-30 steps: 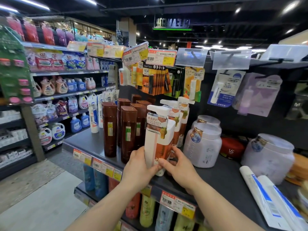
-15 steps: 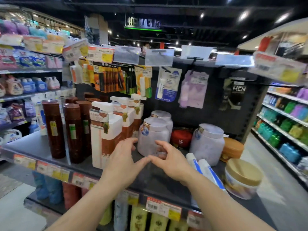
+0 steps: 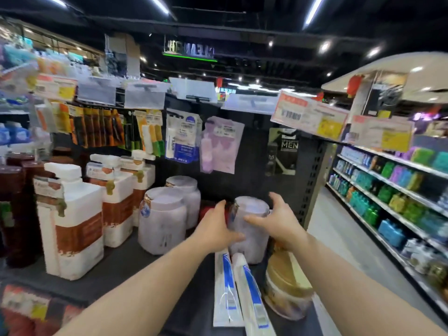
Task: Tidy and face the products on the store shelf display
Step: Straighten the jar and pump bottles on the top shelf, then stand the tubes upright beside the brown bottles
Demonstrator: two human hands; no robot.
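Head view — both hands have left the pump bottle (image 3: 72, 221) for the pale jar (image 3: 251, 229) right of it: left hand (image 3: 215, 229) and right hand (image 3: 278, 224) cup its sides, fingers loosely spread — likely the next to face.

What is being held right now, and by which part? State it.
The white jar on the right: left hand against its left side, right hand round its right side near the lid. Whether the fingers grip firmly cannot be told.
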